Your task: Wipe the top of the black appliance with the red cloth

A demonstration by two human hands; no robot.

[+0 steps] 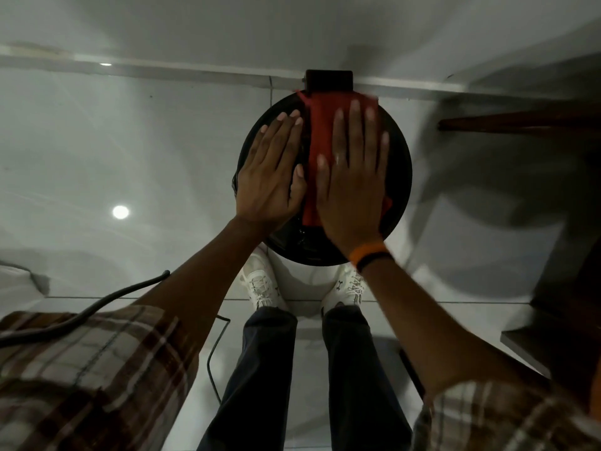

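The black appliance [398,164] is round with a glossy top and a boxy part at its far edge, standing on the floor in front of my feet. The red cloth [320,125] lies spread over the middle of its top. My right hand [353,180] presses flat on the cloth, fingers spread and pointing away from me. My left hand [271,170] lies flat on the bare left part of the top, right beside the cloth, holding nothing. Much of the cloth is hidden under my right hand.
A shiny white tiled floor [130,141] surrounds the appliance, and a white wall runs behind it. A dark wooden piece of furniture [527,123] stands to the right. A black cable [107,299] trails across the floor at the left.
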